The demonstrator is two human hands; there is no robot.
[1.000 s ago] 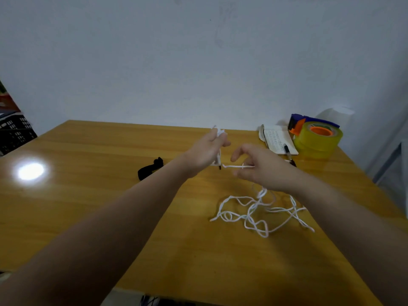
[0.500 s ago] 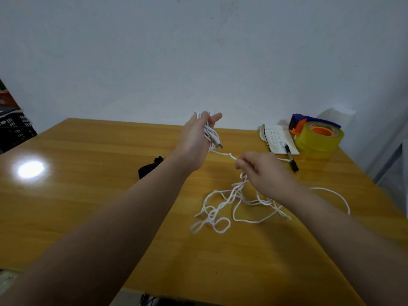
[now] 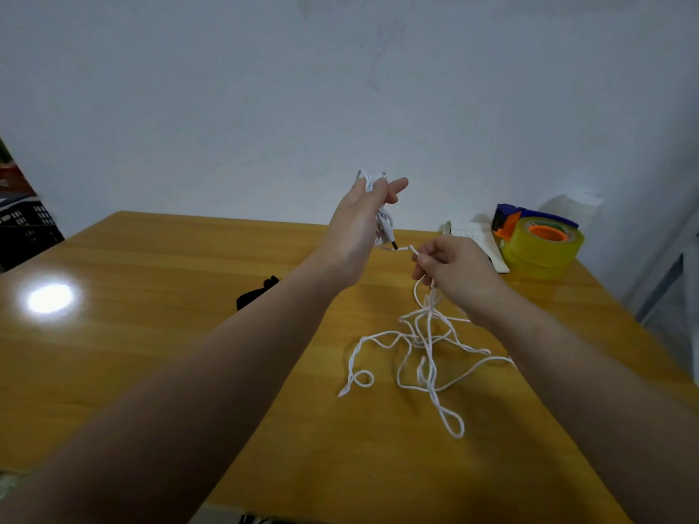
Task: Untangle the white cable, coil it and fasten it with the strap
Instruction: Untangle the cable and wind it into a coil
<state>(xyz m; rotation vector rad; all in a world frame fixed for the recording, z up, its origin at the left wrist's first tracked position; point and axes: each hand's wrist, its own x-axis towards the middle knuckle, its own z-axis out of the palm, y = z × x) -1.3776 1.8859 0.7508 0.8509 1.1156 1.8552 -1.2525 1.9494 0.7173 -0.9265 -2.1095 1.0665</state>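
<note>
The white cable (image 3: 423, 357) lies in loose tangled loops on the wooden table (image 3: 151, 334), with a strand rising to my hands. My left hand (image 3: 359, 228) is raised above the table and grips a few turns of cable wound over its fingers, the plug end hanging by its palm. My right hand (image 3: 454, 270) pinches the strand just right of that plug, with cable hanging down from it. The black strap (image 3: 257, 293) lies on the table, partly hidden behind my left forearm.
A yellow tape roll in an orange and blue dispenser (image 3: 541, 243) stands at the back right, beside a white notepad (image 3: 480, 243). A black crate (image 3: 26, 228) sits off the table's left edge. The wall rises close behind the table.
My left hand has risen higher with more cable wound on it. My right hand moved up and left toward it, pulling the strand up, and the loops on the table shifted.
</note>
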